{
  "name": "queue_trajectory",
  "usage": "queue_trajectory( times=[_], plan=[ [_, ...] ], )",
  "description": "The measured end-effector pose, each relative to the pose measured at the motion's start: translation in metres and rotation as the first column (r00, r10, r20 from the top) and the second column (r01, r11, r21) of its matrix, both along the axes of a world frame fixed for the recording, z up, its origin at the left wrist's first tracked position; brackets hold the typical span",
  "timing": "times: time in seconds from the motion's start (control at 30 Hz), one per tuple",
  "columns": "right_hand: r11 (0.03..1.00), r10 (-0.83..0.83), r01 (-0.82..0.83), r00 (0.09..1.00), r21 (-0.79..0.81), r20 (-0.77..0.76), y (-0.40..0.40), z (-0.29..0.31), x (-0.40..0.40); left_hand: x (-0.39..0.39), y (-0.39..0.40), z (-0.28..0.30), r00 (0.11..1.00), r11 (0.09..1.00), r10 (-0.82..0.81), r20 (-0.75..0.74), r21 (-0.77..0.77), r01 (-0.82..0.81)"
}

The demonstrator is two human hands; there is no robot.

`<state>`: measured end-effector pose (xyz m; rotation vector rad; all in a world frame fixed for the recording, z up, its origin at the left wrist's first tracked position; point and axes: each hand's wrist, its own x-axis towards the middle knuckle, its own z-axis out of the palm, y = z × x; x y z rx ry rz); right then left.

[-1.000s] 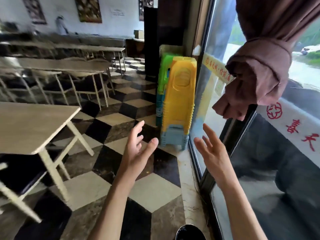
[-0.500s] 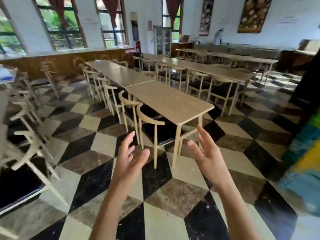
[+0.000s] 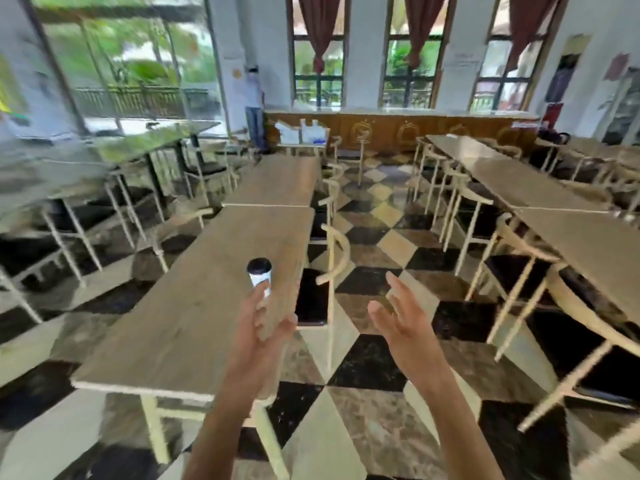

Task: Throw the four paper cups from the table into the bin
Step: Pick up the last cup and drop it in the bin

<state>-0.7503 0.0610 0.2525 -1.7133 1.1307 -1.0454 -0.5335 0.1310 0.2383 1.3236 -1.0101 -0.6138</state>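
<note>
One paper cup (image 3: 259, 274), white with a black lid, stands upright on the near wooden table (image 3: 194, 320), close to its right edge. My left hand (image 3: 265, 327) hovers open just in front of the cup, fingertips near its base, not holding it. My right hand (image 3: 401, 317) is open too, raised over the aisle floor to the right of the table. No bin is in view.
Rows of wooden tables (image 3: 519, 181) with pale chairs (image 3: 332, 261) fill the room. A checkered tiled aisle (image 3: 374, 237) runs between the near table and the right row. A person (image 3: 254, 109) stands far back by the windows. The picture is blurred.
The view has swung left from the window wall across the room to this table. The cup has come into view. Both hands stay open and empty.
</note>
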Motion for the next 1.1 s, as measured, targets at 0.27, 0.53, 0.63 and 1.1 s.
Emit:
queue_trajectory(
  times=[0.27,0.53,0.63,1.1],
  plan=[
    [0.983,0.174,-0.173,0.985,0.053,-0.003,-0.072,-0.020,0.130,0.107,-0.021,-0.026,0.974,0.976,0.198,0.112,0.075,-0.207],
    [0.969,0.190,-0.194,0.981,0.154,0.044,-0.204,-0.062,0.195,0.175,-0.156,-0.075,0.971,0.960,0.203,0.124,0.170,-0.223],
    [0.957,0.203,-0.206,0.978,0.202,0.036,-0.258,-0.076,0.217,0.195,-0.213,-0.097,0.956,0.933,0.231,0.178,0.236,-0.270],
    [0.892,0.265,-0.220,0.962,0.395,-0.063,-0.393,-0.154,0.313,0.264,-0.373,-0.171,0.955,0.848,0.221,0.196,0.445,-0.287]
  ],
)
